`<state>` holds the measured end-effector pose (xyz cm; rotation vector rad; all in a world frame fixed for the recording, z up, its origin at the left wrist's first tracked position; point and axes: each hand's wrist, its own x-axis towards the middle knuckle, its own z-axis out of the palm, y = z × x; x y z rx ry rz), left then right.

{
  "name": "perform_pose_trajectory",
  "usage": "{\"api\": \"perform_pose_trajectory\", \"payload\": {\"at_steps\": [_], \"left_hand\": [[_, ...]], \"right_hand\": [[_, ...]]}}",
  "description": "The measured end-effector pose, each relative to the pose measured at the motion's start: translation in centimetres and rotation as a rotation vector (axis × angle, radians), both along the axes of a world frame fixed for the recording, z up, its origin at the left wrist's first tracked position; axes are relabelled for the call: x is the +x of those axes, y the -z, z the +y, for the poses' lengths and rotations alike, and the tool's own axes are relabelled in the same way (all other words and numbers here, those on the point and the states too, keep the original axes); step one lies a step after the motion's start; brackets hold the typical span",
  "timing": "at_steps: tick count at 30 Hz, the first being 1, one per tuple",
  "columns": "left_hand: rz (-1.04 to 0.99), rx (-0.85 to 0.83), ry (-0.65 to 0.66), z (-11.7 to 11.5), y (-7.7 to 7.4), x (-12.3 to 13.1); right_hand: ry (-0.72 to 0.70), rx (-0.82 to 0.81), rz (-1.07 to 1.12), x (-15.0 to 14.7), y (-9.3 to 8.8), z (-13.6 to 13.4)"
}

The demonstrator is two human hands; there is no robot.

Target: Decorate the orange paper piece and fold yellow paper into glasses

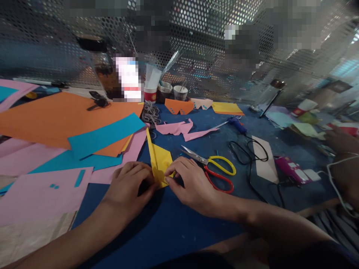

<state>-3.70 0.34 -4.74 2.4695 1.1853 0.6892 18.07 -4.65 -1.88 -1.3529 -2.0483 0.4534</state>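
Note:
A folded piece of yellow paper (162,158) lies on the dark blue table, its left flap standing up along a crease. My left hand (130,183) grips the lower left edge of this paper, with thumb and fingers curled together. On the opposite side, my right hand (193,183) pinches the lower right edge between thumb and fingers; part of the paper there is hidden. Just beyond my right hand rest scissors (206,162) with one yellow and one red handle, blades apart. Cut pink paper (175,128) lies farther back.
Orange sheets (56,116), a blue strip (106,135) and pink paper (53,194) overlap at left. Grey yarn (150,114) and cups (150,94) stand behind. A blue glue gun (237,124) trails a black cord at right, near a purple packet (293,170) and another person's arm (343,149).

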Motion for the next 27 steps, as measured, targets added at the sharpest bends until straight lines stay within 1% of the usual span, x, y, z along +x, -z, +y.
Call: {"api": "perform_pose_trajectory", "payload": {"at_steps": [7,16,27], "left_hand": [[-0.055,-0.001,0.015,-0.09,-0.12,0.14],[-0.028,-0.062,-0.004,-0.17,-0.27,0.27],[-0.004,-0.106,-0.004,-0.14,-0.37,0.21]], "right_hand": [[-0.016,-0.045,-0.071,-0.05,0.25,-0.13],[-0.002,-0.033,-0.125,-0.41,0.39,-0.26],[0.030,-0.068,-0.185,-0.92,0.35,-0.26]]}}
